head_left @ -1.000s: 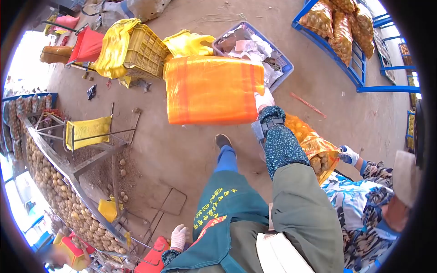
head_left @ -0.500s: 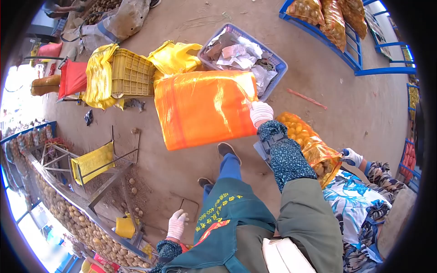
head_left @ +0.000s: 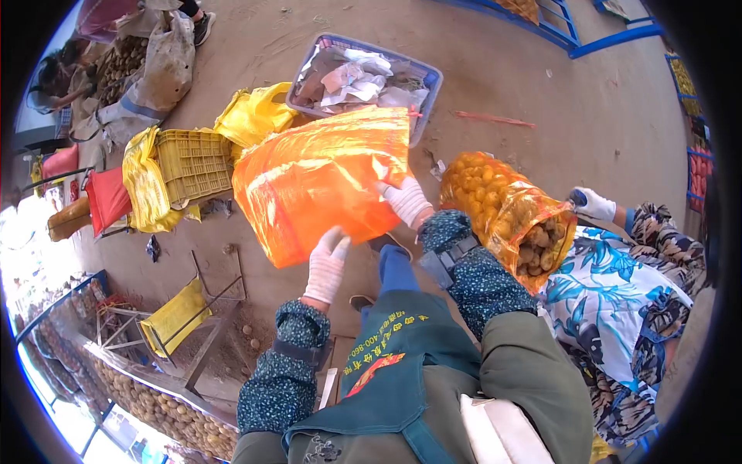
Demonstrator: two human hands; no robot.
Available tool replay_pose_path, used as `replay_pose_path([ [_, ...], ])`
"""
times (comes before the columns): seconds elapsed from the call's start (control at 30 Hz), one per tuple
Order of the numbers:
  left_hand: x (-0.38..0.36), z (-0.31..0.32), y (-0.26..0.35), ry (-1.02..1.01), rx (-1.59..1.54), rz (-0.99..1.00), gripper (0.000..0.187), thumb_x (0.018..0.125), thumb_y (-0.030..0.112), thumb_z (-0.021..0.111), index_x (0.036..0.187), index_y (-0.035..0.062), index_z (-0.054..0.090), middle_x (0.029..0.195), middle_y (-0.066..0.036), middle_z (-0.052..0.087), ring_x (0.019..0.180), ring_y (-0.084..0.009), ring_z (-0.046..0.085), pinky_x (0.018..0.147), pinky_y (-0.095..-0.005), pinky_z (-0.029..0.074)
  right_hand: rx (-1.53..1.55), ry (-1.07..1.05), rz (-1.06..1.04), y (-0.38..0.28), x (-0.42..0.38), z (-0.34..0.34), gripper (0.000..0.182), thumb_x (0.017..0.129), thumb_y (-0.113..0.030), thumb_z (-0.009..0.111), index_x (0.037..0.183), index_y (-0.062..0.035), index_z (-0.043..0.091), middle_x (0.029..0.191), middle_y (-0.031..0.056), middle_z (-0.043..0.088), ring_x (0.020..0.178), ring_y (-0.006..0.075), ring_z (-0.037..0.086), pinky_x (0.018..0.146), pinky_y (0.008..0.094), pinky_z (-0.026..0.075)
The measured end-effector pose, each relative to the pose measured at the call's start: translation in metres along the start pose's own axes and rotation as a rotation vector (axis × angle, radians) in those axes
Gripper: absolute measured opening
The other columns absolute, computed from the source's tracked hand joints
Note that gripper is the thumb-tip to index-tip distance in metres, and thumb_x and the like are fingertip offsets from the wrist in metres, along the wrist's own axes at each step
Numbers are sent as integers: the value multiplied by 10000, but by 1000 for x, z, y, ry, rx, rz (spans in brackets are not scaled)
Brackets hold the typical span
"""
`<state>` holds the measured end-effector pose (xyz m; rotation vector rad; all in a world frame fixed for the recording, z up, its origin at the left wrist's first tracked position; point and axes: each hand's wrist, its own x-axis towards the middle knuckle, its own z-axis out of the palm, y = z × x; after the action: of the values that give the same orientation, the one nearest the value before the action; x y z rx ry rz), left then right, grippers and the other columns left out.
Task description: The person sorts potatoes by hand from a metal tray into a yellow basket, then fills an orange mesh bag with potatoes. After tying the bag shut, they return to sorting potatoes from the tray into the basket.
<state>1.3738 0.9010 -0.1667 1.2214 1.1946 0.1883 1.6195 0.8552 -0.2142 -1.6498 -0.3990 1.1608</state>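
Observation:
An orange mesh sack (head_left: 309, 182), shiny and empty-looking, hangs spread out in front of me. My right hand (head_left: 406, 201), in a striped white glove, grips it near its lower right side. At the sack's lower edge is my gloved left hand (head_left: 326, 267), thumb and fingers slightly apart; whether it touches the fabric is hard to see. To the right lies another orange mesh sack (head_left: 483, 193) filled with potatoes, its mouth facing a co-worker. That person's gloved hand (head_left: 593, 204) is beside the mouth.
Behind the sack stands a blue plastic bin (head_left: 433, 85) of paper scraps. A yellow crate (head_left: 193, 166) with yellow sacks stands left. Lower left are a metal frame (head_left: 205, 352) and heaped potatoes (head_left: 166, 406). A blue rack (head_left: 618, 40) is at upper right.
My left hand has risen from my side to the sack's lower edge. My right hand has shifted left and the sack's shape has changed. The co-worker's hand has moved off the full sack's mouth.

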Motion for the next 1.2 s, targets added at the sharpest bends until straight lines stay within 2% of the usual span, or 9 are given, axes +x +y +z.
replay_pose_path([
  [0.1,19,42,80,41,136,120,734,925,305,741,1465,-47,389,1220,-190,642,1090,-236,639,883,-343,537,-912,-211,-293,-21,-18,16,258,928,-253,596,1015,-41,715,877,226,713,823,414,699,719,498,569],
  [0.23,64,64,91,126,521,125,535,916,220,710,1317,-78,515,1061,-250,693,970,-330,684,870,-387,537,-1050,-341,-393,-19,-53,33,288,862,-177,608,1119,-61,664,836,182,720,745,387,702,662,478,568],
  [0.33,81,52,68,182,641,218,303,945,121,632,1169,-83,621,1040,-256,705,949,-344,690,861,-403,536,-850,-410,-343,-45,-80,12,332,851,-245,668,1096,-20,680,966,236,708,964,398,684,862,463,547],
  [0.4,83,39,57,220,517,344,282,951,114,627,1142,-92,631,1032,-251,708,944,-348,687,887,-422,528,-420,-80,-451,-18,-90,0,431,872,-311,706,1166,3,683,1048,231,709,1065,376,670,951,421,521],
  [0.43,77,35,66,199,540,352,272,963,109,617,1147,-90,625,1027,-229,705,923,-321,685,850,-407,545,-47,-51,-153,-15,-88,-7,476,909,-373,715,1197,4,691,1074,168,723,1038,309,687,958,360,519],
  [0.53,56,39,89,159,400,266,231,989,99,592,1142,-73,618,1013,-169,686,883,-253,672,756,-365,573,248,273,67,8,-64,-32,469,964,-415,676,1203,-11,688,1104,89,704,942,211,668,868,326,532],
  [0.73,41,36,96,103,20,115,162,1020,97,555,1127,-15,603,1028,-91,644,826,-175,656,654,-300,602,821,146,770,-9,-23,-57,649,967,-568,606,1389,-83,520,1352,156,593,926,271,660,675,359,463],
  [1.0,34,36,88,153,-44,103,146,1028,76,543,1118,-17,611,1090,-103,636,859,-181,675,681,-309,651,207,121,562,-12,-1,-34,221,964,-292,693,976,-73,663,707,26,601,508,133,506,443,293,410],
  [1.2,29,40,118,210,72,-139,510,995,420,638,1259,-8,551,1121,-142,642,854,-213,696,621,-292,626,7,386,-89,-39,-15,-13,205,956,-216,689,997,-19,654,800,81,663,730,214,654,680,380,540],
])
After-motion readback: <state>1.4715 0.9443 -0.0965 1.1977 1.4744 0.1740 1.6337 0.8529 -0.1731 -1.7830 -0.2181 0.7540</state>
